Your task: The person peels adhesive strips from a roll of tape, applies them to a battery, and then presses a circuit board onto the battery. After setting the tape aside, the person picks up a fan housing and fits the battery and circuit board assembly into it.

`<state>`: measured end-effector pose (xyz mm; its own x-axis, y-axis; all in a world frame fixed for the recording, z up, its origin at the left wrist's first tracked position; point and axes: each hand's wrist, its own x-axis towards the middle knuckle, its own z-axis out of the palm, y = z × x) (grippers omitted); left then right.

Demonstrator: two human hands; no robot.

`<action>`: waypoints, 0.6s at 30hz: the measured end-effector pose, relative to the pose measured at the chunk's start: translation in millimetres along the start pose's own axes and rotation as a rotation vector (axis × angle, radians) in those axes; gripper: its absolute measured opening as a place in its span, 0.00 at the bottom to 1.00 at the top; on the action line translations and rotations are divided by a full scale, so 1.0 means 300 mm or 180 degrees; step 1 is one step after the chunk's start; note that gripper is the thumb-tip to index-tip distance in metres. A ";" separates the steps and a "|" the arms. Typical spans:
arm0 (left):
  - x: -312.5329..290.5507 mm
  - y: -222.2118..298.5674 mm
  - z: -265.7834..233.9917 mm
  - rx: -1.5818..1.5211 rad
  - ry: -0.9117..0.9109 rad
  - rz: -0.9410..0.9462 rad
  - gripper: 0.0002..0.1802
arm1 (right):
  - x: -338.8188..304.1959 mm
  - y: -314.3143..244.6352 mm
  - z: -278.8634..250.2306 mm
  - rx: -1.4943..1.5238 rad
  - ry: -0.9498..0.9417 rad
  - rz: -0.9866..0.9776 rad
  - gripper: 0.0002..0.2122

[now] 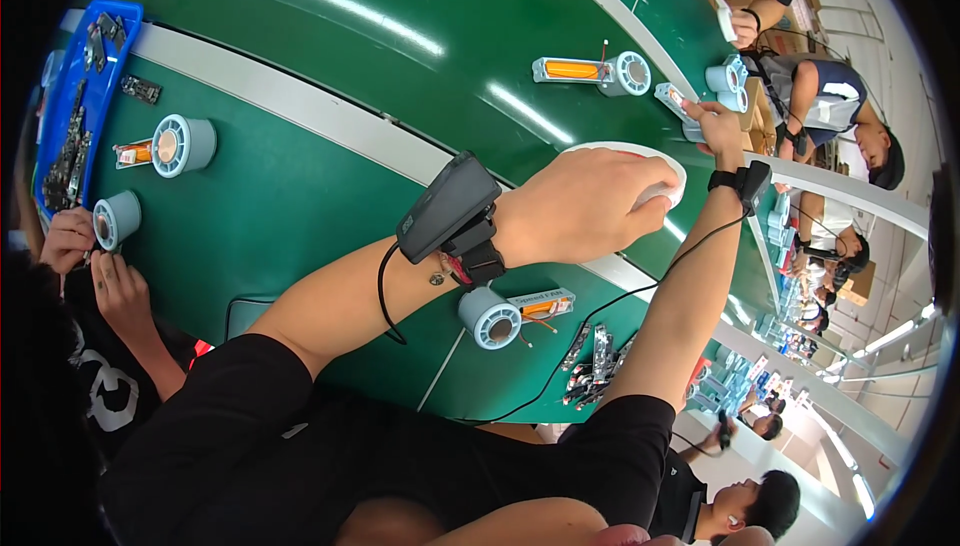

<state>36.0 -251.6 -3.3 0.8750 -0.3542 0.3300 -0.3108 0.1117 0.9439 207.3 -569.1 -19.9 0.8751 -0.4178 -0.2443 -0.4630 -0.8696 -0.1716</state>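
Note:
My left hand (590, 208) reaches across the bench, its fingers curled around a white round piece (668, 158) that looks like a roll. The hand hides much of that piece. Farther right, my right hand (716, 128) grips a light-blue handheld fan (672, 98) lying over the green surface. Its open handle points away from me and its head is partly under my fingers. Beyond my left hand lies another fan (630, 74) with an orange battery in its handle. Close below my left wrist rests one more fan (490, 318), its handle opened to an orange battery.
Several small circuit boards (598, 366) lie between my forearms. At left, a blue tray (88, 96) holds more boards, near a fan (184, 146); a co-worker's hands (120, 291) handle another fan (118, 219). Other people work across the line. Cables trail from both wrist devices.

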 end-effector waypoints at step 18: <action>-0.243 0.096 -0.345 0.1040 0.0805 0.0878 0.20 | -1.129 -0.472 0.125 0.2275 0.0855 -0.2588 0.15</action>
<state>1.6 -126.5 1.0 0.7938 -0.1114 0.5978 -0.6081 -0.1418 0.7811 -28.7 -294.7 51.4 0.9166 0.0884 0.3899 0.3626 -0.5946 -0.7176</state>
